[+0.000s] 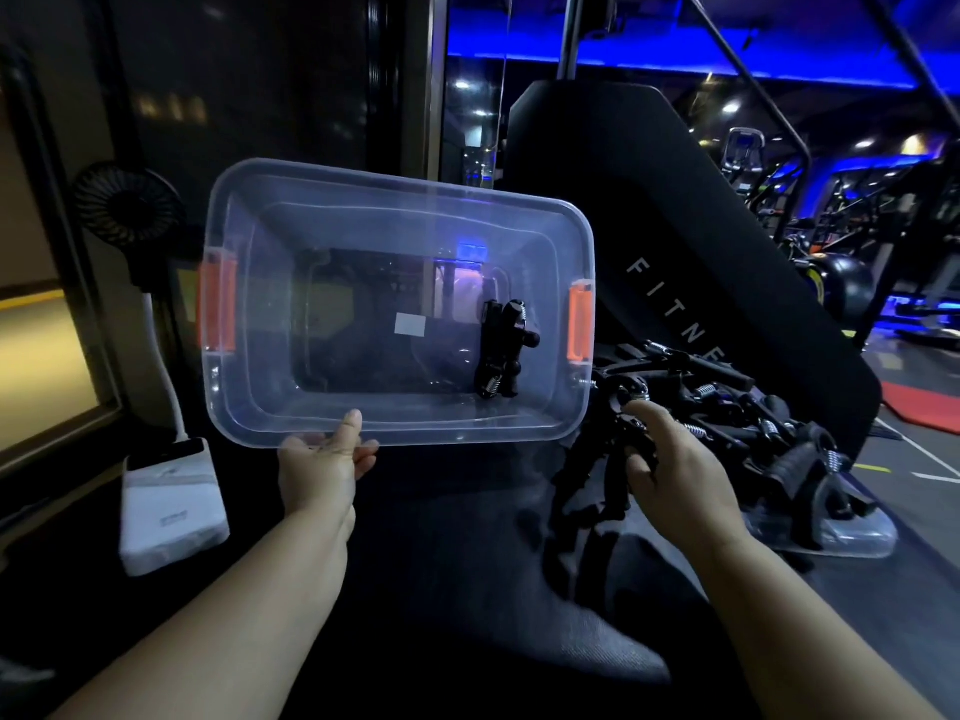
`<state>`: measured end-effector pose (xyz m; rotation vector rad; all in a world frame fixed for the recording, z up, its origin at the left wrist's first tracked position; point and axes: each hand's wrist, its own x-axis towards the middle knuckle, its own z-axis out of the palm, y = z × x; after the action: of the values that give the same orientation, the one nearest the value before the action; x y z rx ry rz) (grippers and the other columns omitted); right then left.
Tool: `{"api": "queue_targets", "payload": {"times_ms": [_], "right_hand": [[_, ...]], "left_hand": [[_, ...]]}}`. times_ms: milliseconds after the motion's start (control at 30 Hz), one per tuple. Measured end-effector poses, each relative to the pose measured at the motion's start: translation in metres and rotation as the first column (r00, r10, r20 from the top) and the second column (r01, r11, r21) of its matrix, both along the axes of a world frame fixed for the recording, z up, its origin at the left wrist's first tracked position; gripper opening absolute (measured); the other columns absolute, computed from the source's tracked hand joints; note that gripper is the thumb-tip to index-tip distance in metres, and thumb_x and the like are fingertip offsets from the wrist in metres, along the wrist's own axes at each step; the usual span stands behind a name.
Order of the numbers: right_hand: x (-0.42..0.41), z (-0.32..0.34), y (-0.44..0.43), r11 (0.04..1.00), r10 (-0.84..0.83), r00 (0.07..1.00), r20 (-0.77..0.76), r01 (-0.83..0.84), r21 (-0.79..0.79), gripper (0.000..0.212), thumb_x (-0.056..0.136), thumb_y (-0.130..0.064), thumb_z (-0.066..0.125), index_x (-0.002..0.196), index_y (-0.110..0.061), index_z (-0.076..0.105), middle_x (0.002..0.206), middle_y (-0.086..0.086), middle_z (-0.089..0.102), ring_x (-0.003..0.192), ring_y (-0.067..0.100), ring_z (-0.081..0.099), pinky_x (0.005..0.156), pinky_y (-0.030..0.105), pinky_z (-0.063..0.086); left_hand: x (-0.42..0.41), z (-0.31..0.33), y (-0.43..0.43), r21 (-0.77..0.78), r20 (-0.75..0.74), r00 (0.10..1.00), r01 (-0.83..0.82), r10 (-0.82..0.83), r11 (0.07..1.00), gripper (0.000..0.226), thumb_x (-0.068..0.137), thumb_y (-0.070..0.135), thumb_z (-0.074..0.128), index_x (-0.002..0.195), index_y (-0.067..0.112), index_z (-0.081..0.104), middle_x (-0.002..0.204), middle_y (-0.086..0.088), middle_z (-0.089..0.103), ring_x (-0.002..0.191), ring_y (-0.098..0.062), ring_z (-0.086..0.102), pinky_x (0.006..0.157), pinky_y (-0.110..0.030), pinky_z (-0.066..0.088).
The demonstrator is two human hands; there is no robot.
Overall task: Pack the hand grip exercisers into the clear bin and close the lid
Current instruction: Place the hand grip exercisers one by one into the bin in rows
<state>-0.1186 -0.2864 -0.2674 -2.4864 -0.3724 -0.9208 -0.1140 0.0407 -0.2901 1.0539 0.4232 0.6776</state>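
at near rim of clear bin [467, 437], l hand [322, 459] pinches edge; one exerciser [506, 345] inside. r hand [675, 470] reaches into dark pile [779, 433], grip unclear; lid [852, 537] mostly hidden beneath.

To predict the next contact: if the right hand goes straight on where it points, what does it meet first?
The right hand would meet the nearest black exerciser of the pile; its fingers seem almost on it, though depth is unclear.
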Motion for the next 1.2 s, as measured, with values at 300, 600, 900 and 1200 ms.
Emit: {"api": "queue_targets", "payload": {"times_ms": [300,600,900,1200], "right_hand": [[-0.001,0.009,0.002,0.981,0.046,0.998,-0.035,-0.038,0.192,0.047,0.088,-0.017,0.064,0.117,-0.037,0.034,0.097,0.016,0.068,0.067,0.029,0.06,0.06,0.037,0.046],[-0.006,0.039,0.019,0.934,0.062,0.988,0.141,-0.107,0.34,0.037,0.087,-0.021,0.065,0.097,-0.051,0.046,0.085,-0.027,0.063,0.075,-0.007,0.059,0.06,0.016,0.04],[0.035,0.07,0.079,0.934,0.129,0.991,0.047,-0.137,0.331,0.024,0.089,-0.022,0.059,0.101,-0.037,0.046,0.081,-0.007,0.065,0.066,0.018,0.061,0.062,0.032,0.046],[0.07,0.07,0.111,0.98,0.03,0.995,-0.099,-0.01,0.201,0.023,0.088,-0.028,0.059,0.108,-0.035,0.052,0.078,-0.002,0.057,0.072,0.025,0.053,0.065,0.028,0.034]], "left_hand": [[0.0,-0.001,0.0,0.002,0.001,1.0,0.003,-0.003,1.0,0.034,0.085,0.024,0.072,0.097,0.009,0.045,0.073,-0.007,0.065,0.052,-0.008,0.067,0.048,-0.017,0.052],[0.004,-0.005,0.003,-0.021,0.015,1.0,0.019,-0.019,1.0,0.031,0.083,0.026,0.075,0.089,0.013,0.047,0.07,-0.009,0.068,0.054,-0.01,0.069,0.05,-0.019,0.052],[0.004,-0.005,0.004,-0.045,0.025,0.999,0.024,-0.023,0.999,0.034,0.081,0.028,0.076,0.09,0.012,0.047,0.072,-0.009,0.067,0.054,-0.011,0.069,0.05,-0.02,0.052],[0.005,-0.005,0.003,-0.08,0.066,0.997,0.04,-0.035,0.996,0.033,0.083,0.024,0.074,0.091,0.011,0.044,0.087,-0.018,0.067,0.064,-0.017,0.073,0.051,-0.021,0.054]]}}
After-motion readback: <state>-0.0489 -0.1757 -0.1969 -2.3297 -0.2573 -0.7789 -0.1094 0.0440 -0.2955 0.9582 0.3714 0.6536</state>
